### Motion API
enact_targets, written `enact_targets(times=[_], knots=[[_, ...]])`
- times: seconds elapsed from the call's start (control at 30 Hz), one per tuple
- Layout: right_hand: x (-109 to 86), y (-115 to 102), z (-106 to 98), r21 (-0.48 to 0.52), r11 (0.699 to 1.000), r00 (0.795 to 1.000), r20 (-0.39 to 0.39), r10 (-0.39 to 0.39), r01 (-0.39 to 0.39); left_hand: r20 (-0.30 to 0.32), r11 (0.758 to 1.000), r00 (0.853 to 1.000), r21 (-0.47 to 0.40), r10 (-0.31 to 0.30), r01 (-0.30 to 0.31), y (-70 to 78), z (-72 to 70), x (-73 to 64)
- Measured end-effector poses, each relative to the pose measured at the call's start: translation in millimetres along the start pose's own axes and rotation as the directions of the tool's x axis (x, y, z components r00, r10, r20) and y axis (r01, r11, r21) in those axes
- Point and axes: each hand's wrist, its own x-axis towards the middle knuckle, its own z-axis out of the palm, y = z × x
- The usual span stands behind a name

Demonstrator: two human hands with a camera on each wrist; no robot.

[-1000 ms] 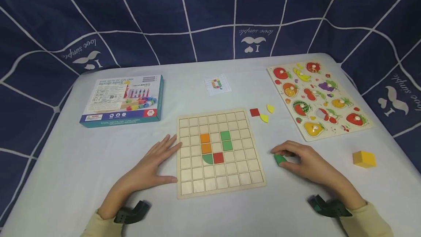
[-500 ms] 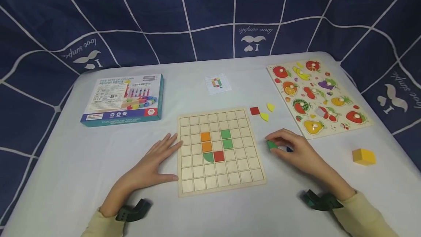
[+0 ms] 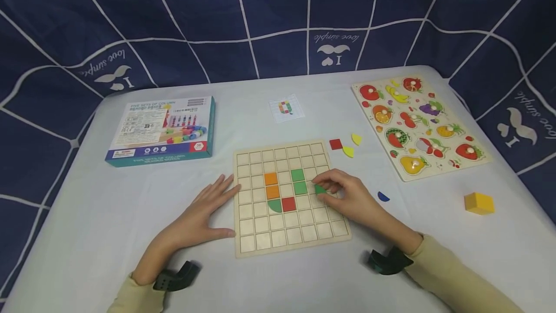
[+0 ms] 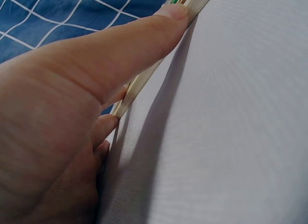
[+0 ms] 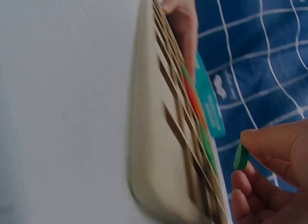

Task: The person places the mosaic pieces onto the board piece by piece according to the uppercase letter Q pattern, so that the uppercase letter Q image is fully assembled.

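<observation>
- We see a small green piece (image 3: 319,189) over the right part of the grid board (image 3: 310,232). The side camera shows it held up, not touching the board.
- The right hand (image 3: 345,197) pinches the green piece between thumb and fingers.
- The left hand (image 3: 197,223) has its fingers spread out, with tips touching the board's left edge.
- We think this is the step of adding a piece. The next move seems to call for lining it up with a bare square and lowering it gently.
- In the board's squares we see two orange tiles (image 3: 272,192), two green tiles (image 3: 300,188), a red tile (image 3: 288,204) and a rounded green tile (image 3: 275,206).
- Right of the board lie a loose red square (image 3: 336,144), two yellow pieces (image 3: 348,151) and a blue half circle (image 3: 383,196).
- Past the board's far edge is a card (image 3: 286,109) with a little coloured shape.
- Left of the board, a box (image 3: 160,129) says "FIVE SETS OF COLUMN BEADED BOXES". Its smaller words are too tiny for us.
- Far behind the board, the blue cloth (image 3: 278,8) says "love simple" and "I", upside down.
- Farther right of the board are a fruit puzzle (image 3: 421,158) and a yellow block (image 3: 479,204).
</observation>
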Motion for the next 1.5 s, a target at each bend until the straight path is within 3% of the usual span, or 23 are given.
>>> enact_targets(times=[0.13,0.47,0.83,1.5], knots=[[3.1,-3.3,13.7,-0.016,1.000,0.999,0.034,0.003,-0.002,-0.001,1.000,1.000,-0.001,0.003,-0.003,0.7,-0.6,0.7],[4.0,-1.7,28.4,-0.098,0.995,1.000,0.003,0.008,-0.008,-0.007,1.000,1.000,0.003,0.008,-0.008,-0.4,-1.1,-1.0],[-2.4,-7.2,23.7,-0.137,0.988,0.996,0.053,0.075,-0.067,-0.006,1.000,1.000,-0.006,0.007,-0.007,-1.7,4.6,-4.5],[4.2,-8.6,20.2,-0.152,0.987,0.977,0.195,0.082,-0.052,-0.012,1.000,1.000,0.003,0.007,-0.007,-1.8,1.4,-0.9]])
